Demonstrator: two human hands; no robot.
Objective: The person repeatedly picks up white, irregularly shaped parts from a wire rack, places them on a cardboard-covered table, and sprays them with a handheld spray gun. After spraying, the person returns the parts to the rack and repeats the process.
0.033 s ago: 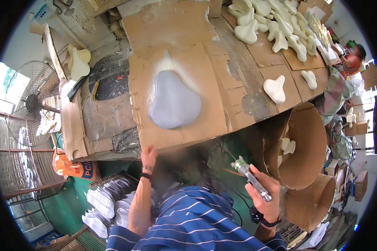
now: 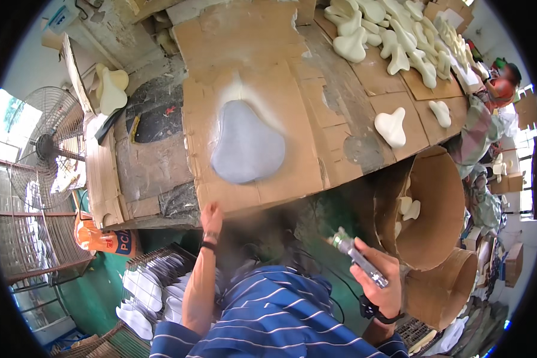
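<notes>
In my right hand [image 2: 379, 277] is a small metal spray gun [image 2: 358, 258], its nozzle end tilted up and left, below the table's front edge. My left hand [image 2: 212, 218] is closed at the front edge of the cardboard; whether its fingers pinch anything is hidden. Ahead of both hands, a grey-coated, saddle-shaped foam pad [image 2: 247, 144] lies flat on the cardboard sheet [image 2: 221, 51], narrow end away from me. Pale overspray surrounds the pad's upper end. Two uncoated cream foam pieces lie to the right, the nearer foam piece [image 2: 391, 127] being larger.
A heap of cream foam pieces [image 2: 394, 42] covers the far right of the table. Large cardboard containers [image 2: 432, 209] stand at right. A wire fan [image 2: 48, 137] and racks of grey-white pieces [image 2: 143, 289] are at left. Another person [image 2: 504, 83] is at far right.
My left hand has risen slightly along the cardboard edge. The spray gun's nozzle end has shifted a little left and down. The grey pad lies in the same place.
</notes>
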